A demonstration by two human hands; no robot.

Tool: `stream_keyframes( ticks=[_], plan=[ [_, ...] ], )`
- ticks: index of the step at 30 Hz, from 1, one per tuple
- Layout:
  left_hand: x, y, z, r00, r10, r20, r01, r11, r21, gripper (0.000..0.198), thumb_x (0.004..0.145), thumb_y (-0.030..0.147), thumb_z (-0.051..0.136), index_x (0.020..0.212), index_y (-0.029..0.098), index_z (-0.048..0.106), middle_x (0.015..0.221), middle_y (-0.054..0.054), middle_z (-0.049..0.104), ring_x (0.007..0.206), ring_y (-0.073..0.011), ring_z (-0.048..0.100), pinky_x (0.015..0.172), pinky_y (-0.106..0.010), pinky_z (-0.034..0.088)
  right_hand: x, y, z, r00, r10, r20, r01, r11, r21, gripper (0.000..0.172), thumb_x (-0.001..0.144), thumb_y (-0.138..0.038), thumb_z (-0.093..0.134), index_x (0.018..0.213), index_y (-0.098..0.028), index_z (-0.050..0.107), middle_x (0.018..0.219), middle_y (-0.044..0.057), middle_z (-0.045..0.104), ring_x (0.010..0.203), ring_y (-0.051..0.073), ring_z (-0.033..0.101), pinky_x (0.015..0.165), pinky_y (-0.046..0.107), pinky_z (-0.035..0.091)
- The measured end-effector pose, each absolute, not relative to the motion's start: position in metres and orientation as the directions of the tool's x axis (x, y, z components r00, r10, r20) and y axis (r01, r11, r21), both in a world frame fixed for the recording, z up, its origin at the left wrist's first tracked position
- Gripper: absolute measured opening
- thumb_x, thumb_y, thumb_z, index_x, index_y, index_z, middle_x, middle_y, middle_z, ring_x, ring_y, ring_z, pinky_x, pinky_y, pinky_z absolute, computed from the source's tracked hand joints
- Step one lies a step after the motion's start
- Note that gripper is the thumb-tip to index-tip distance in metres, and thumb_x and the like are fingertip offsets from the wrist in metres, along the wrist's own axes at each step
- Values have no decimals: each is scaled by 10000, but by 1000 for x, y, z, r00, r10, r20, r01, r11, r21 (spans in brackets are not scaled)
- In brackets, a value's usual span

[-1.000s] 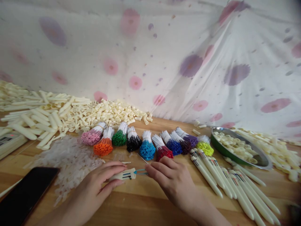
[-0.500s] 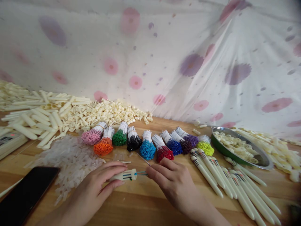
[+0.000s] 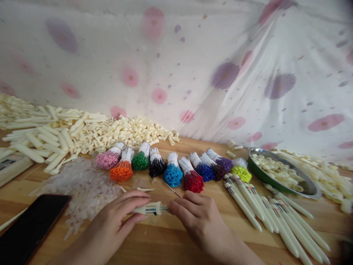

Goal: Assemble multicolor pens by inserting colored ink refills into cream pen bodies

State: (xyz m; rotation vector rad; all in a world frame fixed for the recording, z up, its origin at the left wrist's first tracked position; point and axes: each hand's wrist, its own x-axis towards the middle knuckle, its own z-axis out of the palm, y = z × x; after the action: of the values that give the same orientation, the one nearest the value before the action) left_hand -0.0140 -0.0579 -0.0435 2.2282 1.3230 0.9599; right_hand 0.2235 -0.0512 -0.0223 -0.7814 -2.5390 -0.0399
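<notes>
My left hand is closed around a cream slotted pen barrel, its open end facing right. Dark and coloured strips show through the slots. The fingers of my right hand pinch thin pen refills right at that open end; their tips are hidden by the fingers, and I cannot tell how many there are. Just beyond my right fingertips a thin purple-tipped refill lies slanted. Behind both hands stand bundles of refills, among them light blue, red and black.
Finished-looking multicolour pens lie at right, beside a green metal dish of cream parts. At left are a phone, a heap of clear plastic bits and piled cream tubes. A flowered curtain hangs behind.
My right hand has shifted slightly left and down, closer to the barrel. Less of the refills now shows between its fingers and the open end.
</notes>
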Motion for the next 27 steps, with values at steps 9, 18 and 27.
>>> stream_keyframes(
  ticks=[9,18,27],
  plan=[
    [-15,-55,-43,273,882,384,599,-468,649,204,782,230,585,961,291,661,991,0,730,922,-181,683,813,-278,557,228,-43,-22,-642,634,432,649,749,-134,195,951,-204,390,977,-165,579,805,59,681,669,158,583,588,255,424],
    [-13,-54,-45,179,934,308,547,-355,758,98,775,222,567,850,258,620,933,-13,707,860,-180,679,685,-257,580,203,-44,-54,-358,931,68,934,358,10,49,822,-183,601,796,-193,559,704,35,691,628,196,660,457,237,352],
    [-9,-56,-45,145,941,305,603,-328,727,134,787,379,570,829,254,590,881,-9,712,798,-194,690,624,-243,573,243,-17,-28,-68,991,115,993,78,-84,229,941,-278,412,763,-196,532,715,44,683,648,200,656,481,239,309]
  ],
)
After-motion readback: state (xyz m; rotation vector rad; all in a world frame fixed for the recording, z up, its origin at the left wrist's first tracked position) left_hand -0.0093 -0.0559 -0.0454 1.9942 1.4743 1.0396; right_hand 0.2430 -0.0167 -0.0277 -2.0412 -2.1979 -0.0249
